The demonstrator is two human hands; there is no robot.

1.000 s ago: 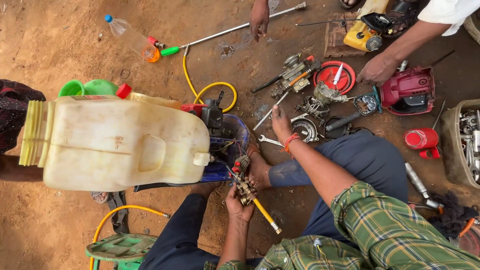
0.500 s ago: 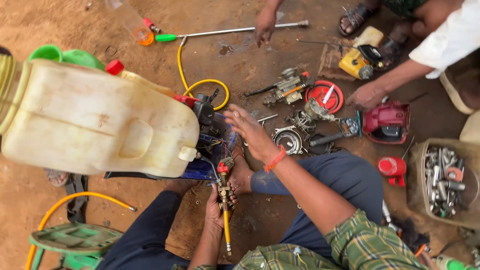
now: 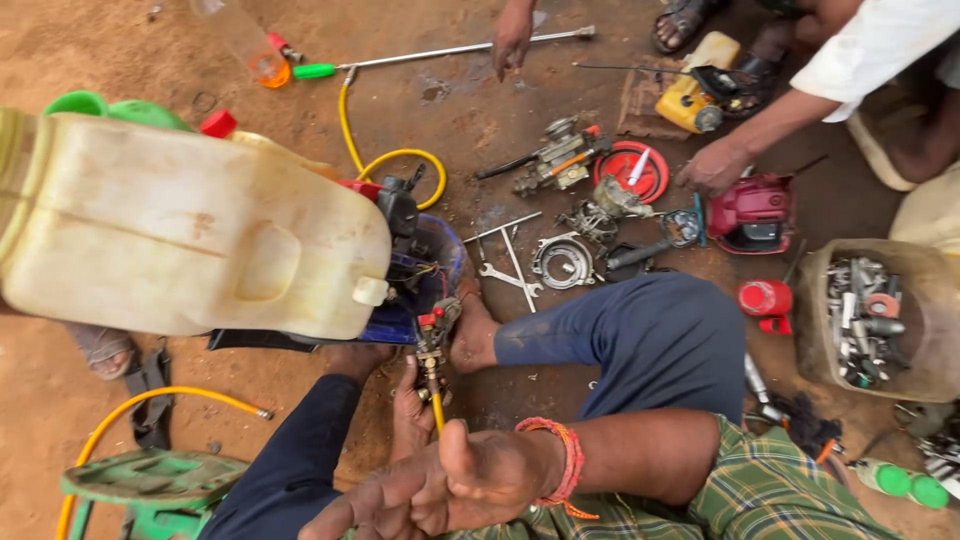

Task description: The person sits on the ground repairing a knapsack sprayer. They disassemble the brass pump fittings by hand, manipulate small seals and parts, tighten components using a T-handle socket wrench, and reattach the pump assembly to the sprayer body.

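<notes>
The sprayer tank (image 3: 190,225) lies on its side on the dirt, its blue pump base (image 3: 425,270) exposed and partly stripped. The left hand (image 3: 412,412) is closed around the brass valve fitting (image 3: 433,345) just below the base. The right hand (image 3: 450,485) is loosely curled near the yellow rod (image 3: 437,408); contact cannot be confirmed. Wrenches (image 3: 510,265) and removed engine parts (image 3: 590,215) lie spread nearby. Judgement: disassembly is well advanced; the fitting remains attached and reassembly is outstanding
</notes>
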